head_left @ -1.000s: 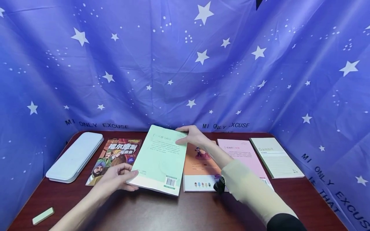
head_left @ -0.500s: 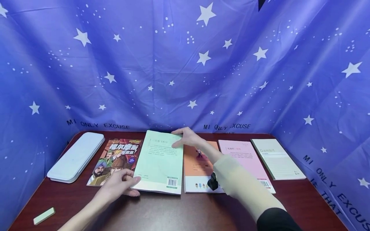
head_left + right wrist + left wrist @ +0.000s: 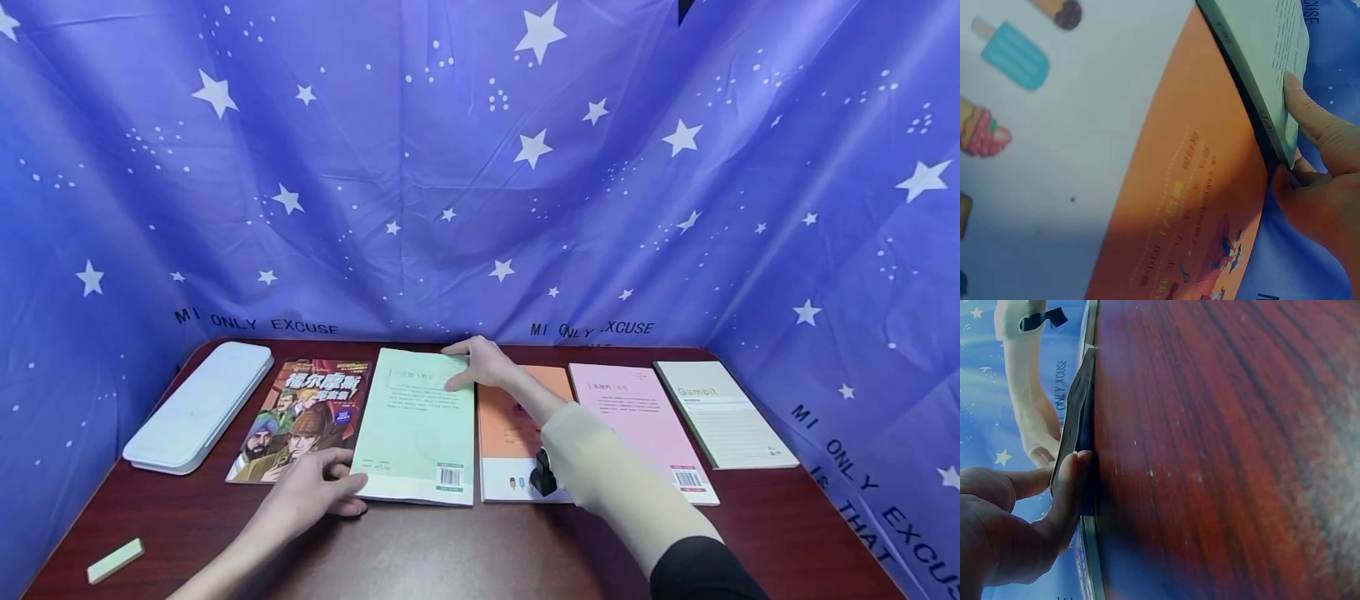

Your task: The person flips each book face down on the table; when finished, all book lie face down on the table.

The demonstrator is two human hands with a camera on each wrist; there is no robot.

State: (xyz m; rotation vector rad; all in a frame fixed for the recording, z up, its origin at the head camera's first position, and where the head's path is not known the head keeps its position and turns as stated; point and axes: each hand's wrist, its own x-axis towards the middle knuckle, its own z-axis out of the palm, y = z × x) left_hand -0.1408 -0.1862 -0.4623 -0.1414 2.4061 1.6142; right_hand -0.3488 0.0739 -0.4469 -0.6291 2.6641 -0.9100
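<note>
Near the centre of the frame, the left grip (image 3: 313, 492) is pinching the green book (image 3: 412, 433) at lower left, the right grip (image 3: 486, 365) at upper right.

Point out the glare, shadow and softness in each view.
Head: a pale sheen on the near middle of the table, fine print on the green book too soft to read; left wrist: the left hand dim, whitish glare at the picture's right edge; right wrist: shadow across the orange-and-white book low in the picture, its small print soft.
</note>
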